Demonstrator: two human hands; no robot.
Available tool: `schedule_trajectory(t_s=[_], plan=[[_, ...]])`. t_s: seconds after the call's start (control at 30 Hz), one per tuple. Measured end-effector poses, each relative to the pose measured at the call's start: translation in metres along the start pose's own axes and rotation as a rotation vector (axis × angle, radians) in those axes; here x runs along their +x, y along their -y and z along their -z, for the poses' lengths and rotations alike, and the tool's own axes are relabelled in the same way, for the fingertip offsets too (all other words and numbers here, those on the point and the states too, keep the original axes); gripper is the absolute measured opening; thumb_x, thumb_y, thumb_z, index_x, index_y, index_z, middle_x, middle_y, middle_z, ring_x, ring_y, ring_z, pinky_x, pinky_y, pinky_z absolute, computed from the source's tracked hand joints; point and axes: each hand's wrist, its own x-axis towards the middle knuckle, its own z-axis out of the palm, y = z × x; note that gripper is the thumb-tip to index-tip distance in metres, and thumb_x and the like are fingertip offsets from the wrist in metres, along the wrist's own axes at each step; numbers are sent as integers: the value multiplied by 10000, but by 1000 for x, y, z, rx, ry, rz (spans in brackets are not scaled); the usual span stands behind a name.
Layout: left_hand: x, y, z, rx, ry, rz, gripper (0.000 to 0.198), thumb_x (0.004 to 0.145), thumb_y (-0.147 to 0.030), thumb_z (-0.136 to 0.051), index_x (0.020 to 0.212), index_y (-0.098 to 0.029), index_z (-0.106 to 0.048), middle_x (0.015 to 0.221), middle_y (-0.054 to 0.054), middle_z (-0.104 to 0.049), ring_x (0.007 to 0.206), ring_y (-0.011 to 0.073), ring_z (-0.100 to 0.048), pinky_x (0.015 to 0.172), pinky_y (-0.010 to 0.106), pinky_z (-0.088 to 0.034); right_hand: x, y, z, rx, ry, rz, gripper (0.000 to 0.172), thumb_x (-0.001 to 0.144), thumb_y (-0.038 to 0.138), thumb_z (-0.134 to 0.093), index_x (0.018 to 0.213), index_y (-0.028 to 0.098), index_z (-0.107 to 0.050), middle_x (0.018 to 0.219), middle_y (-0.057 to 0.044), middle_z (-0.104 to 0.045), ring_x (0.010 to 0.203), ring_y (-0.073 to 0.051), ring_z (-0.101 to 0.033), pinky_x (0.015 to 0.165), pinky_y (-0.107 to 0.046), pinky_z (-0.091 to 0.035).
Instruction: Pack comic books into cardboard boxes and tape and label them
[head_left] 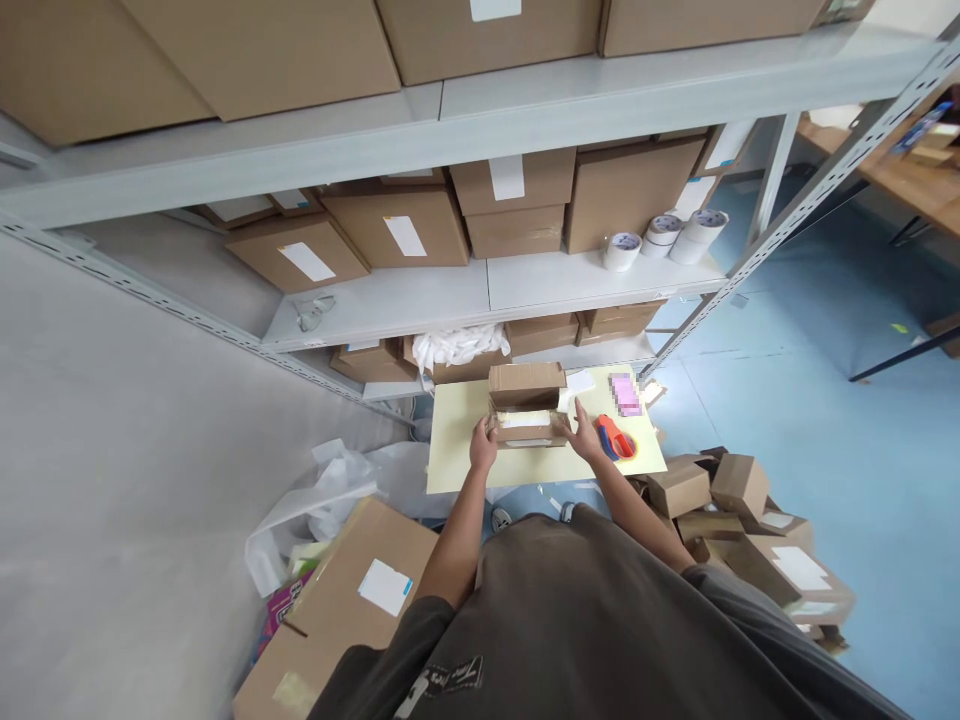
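Note:
A small brown cardboard box (525, 433) with a pale label strip along its near side sits on a pale yellow tabletop (457, 470). Its flap (526, 377) stands raised at the back, and the inside is in shadow. My left hand (484, 447) grips the box's left end, fingers bent round the corner. At the right end, my right hand (584, 434) holds the corner with thumb and index finger spread apart. Right of that hand lies a red and blue tape dispenser (615, 438). A pink item (625, 393), partly pixelated, and white paper (580, 382) lie behind it.
A grey metal shelf rack (480, 140) with cardboard boxes rises in front, tape rolls (622, 252) on its middle shelf. Several small cartons (750, 510) are heaped on the floor at right. A large carton (352, 590) and white plastic wrap (330, 490) sit at left.

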Motion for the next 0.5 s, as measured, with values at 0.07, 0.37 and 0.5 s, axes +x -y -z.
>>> schedule_trajectory(t_s=[0.07, 0.37, 0.5], plan=[[1, 1, 2, 8, 6, -5, 583, 995, -286, -623, 1565, -189, -547, 1605, 186, -583, 1492, 305, -561, 1235, 412, -440, 1, 4, -2, -53, 1, 47, 799, 986, 466, -639, 1719, 273, -386, 1776, -148, -369, 1586, -335, -461, 1237, -516, -475], [70, -51, 13, -21, 101, -42, 940, 759, -154, -773, 1652, -185, -479, 1624, 181, -581, 1509, 361, -541, 1240, 465, -448, 5, 3, -9, -90, 88, -40, 712, 980, 432, -675, 1643, 243, -498, 1714, -182, -458, 1535, -352, -524, 1245, -521, -456], [100, -69, 10, -72, 195, -94, 993, 738, -150, -768, 1681, -179, -456, 1450, 184, -718, 1228, 338, -729, 1064, 440, -564, 11, 0, -12, -26, 115, -87, 668, 988, 417, -658, 1615, 236, -515, 1554, -157, -636, 1418, -316, -627, 1208, -494, -492]])
